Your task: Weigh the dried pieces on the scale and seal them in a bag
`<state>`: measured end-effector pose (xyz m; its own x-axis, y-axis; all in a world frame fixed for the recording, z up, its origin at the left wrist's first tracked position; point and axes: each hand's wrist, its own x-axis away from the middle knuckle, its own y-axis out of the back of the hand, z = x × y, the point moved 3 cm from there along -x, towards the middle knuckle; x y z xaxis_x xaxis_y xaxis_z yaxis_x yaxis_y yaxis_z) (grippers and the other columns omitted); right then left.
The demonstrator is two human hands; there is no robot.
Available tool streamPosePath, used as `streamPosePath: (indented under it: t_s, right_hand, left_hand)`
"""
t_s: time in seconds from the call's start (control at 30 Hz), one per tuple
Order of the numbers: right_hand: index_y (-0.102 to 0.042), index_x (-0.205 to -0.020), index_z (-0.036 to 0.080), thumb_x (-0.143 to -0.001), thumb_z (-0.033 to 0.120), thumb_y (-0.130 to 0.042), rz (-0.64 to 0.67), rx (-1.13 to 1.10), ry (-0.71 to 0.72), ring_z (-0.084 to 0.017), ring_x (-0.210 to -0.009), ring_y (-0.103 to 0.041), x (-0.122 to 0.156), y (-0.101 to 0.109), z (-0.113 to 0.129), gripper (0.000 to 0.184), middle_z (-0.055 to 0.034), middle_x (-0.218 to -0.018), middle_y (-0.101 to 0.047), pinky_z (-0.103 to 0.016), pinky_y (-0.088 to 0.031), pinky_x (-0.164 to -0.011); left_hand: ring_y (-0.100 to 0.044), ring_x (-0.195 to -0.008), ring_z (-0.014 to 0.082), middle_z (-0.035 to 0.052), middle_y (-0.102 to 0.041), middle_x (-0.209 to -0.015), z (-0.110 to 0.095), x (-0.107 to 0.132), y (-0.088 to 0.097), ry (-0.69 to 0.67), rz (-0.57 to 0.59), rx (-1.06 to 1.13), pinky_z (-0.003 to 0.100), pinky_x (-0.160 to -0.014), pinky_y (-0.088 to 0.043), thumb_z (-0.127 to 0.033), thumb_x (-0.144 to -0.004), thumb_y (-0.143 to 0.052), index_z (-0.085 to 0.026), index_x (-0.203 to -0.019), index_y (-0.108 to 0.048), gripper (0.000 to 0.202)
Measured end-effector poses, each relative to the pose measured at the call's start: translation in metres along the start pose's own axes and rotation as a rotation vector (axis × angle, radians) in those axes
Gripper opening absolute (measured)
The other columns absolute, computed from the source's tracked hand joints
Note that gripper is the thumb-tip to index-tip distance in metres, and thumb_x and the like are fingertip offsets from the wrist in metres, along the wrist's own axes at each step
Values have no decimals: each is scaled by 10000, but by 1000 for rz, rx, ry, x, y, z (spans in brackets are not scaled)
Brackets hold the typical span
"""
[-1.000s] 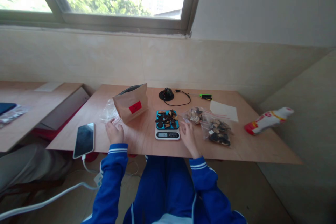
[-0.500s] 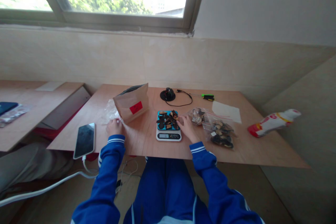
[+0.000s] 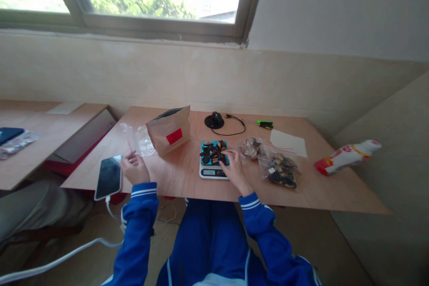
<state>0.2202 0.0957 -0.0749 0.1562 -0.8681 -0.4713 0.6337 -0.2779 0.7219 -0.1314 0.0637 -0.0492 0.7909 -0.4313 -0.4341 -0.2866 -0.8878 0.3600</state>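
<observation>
The left hand (image 3: 134,168) has lifted off the plywood tabletop (image 3: 187,190), its fingers curled just beside a smartphone (image 3: 108,177). It may be pinching a thin red strip (image 3: 129,146) at the edge of a clear plastic bag (image 3: 145,142), though the hold is too small to tell. The right hand (image 3: 237,172) has moved onto the dark dried pieces (image 3: 213,152) heaped on a digital kitchen scale (image 3: 213,173), fingertips on them, grip unclear. A kraft paper pouch (image 3: 169,136) stands at the scale's 10 o'clock, and zip bags of dried pieces (image 3: 279,170) lie at its 3 o'clock.
</observation>
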Motion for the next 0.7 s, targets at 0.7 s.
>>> streamPosePath:
  t_s: [0.7]
  right_hand:
    - [-691,-870,210,-848,400,-507,-142,160,-175,-288,-910,-546,83,40,-73,265,-117,-921,-567,-484,-449,-819]
  left_hand:
    - [-522,-601,113,3,-566,-750,-29,89,60,51,147,345,256,-603,-452,-392,-895,-381,-188,-870,-508,241]
